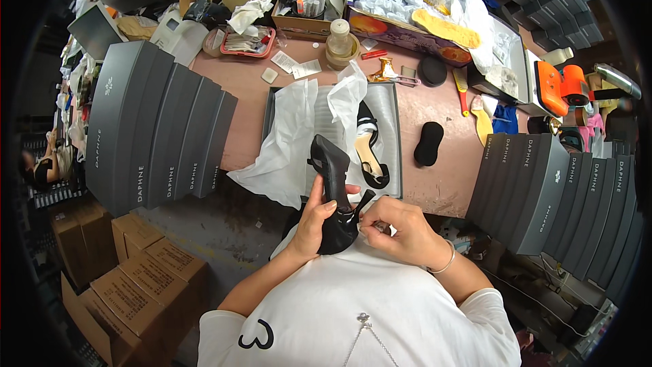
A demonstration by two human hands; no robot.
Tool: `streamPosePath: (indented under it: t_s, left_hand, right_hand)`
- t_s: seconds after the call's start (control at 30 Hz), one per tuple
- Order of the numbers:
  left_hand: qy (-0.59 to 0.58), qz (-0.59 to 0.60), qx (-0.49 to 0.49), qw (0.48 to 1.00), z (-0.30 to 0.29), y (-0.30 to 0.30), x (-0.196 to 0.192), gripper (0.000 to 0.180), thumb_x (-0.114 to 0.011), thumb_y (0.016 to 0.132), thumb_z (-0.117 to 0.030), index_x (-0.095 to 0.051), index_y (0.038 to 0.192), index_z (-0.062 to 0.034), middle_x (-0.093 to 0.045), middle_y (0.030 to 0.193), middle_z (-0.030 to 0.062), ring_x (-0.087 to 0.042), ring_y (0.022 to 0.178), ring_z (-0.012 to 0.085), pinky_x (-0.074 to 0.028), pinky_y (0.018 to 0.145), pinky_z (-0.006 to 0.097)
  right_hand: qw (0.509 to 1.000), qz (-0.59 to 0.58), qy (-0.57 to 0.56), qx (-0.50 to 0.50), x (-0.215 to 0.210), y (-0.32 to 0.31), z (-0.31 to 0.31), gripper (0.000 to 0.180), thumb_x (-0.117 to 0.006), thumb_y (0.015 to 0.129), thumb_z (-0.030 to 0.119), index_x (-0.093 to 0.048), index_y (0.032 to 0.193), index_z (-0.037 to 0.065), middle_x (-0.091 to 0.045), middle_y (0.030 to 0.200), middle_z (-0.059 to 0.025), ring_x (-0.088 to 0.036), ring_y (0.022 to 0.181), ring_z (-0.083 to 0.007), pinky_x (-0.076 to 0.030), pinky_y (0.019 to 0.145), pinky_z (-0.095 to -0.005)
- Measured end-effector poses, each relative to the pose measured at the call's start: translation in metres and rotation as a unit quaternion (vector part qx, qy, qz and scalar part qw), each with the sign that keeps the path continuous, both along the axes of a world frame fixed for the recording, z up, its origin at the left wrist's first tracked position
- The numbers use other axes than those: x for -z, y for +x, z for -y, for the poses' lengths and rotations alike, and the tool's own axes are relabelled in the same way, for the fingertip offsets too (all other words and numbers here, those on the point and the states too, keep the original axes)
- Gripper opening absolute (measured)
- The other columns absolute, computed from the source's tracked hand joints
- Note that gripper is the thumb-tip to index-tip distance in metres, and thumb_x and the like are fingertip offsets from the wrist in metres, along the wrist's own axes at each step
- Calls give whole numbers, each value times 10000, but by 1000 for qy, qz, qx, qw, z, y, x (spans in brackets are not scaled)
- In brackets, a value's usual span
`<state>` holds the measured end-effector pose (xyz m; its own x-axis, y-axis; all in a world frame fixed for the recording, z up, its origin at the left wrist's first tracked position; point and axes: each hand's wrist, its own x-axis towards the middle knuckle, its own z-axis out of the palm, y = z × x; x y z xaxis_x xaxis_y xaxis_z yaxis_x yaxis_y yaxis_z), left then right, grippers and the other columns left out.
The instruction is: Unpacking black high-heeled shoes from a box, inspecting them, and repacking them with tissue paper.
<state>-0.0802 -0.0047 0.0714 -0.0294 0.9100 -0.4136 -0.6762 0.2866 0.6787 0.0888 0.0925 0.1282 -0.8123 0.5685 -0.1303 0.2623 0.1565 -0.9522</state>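
My left hand (pixel 314 229) grips a black high-heeled shoe (pixel 331 166) in front of my chest, its dark sole turned up and its toe pointing away from me. Beside the shoe's heel, my right hand (pixel 402 232) is closed in a pinch; what its fingers hold is too small to make out. Beyond, on the table, lies a grey shoebox (pixel 399 126) lined with white tissue paper (pixel 288 139), which spills over its left and near sides. A second black shoe with a pale insole (pixel 367 154) rests in the box's right half.
Stacks of dark grey shoeboxes stand at the left (pixel 122 129) and right (pixel 519 194). On the pink table (pixel 441 187) lie a black sponge (pixel 428 144) and a yellow-and-red brush (pixel 461 90). A jar (pixel 339 44) and a box of crumpled paper (pixel 407 35) are farther back. Cartons (pixel 146 292) sit lower left.
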Motion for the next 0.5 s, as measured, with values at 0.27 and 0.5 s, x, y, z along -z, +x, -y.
streamPosePath:
  t_s: [0.27, 0.5]
  left_hand:
    - [-10, -4, 4, 1000, 0, 0, -1, 618, -472, 885, -289, -265, 1419, -57, -526, 1237, 128, -553, 1002, 156, -455, 903, 290]
    - [-27, -8, 22, 999, 1, -1, -2, 594, -456, 887, -267, -275, 1413, -60, -538, 1223, 107, -554, 1006, 151, -456, 896, 290]
  right_hand:
    - [989, -63, 127, -30, 2, -13, 8, 213, -737, 756, 30, -663, 955, 19, -588, 869, -85, -613, 713, -216, -518, 636, -309]
    - [973, -63, 206, -88, 6, -7, 9, 184, -710, 751, 22, -651, 925, 18, -579, 887, -90, -616, 732, -237, -527, 641, -332]
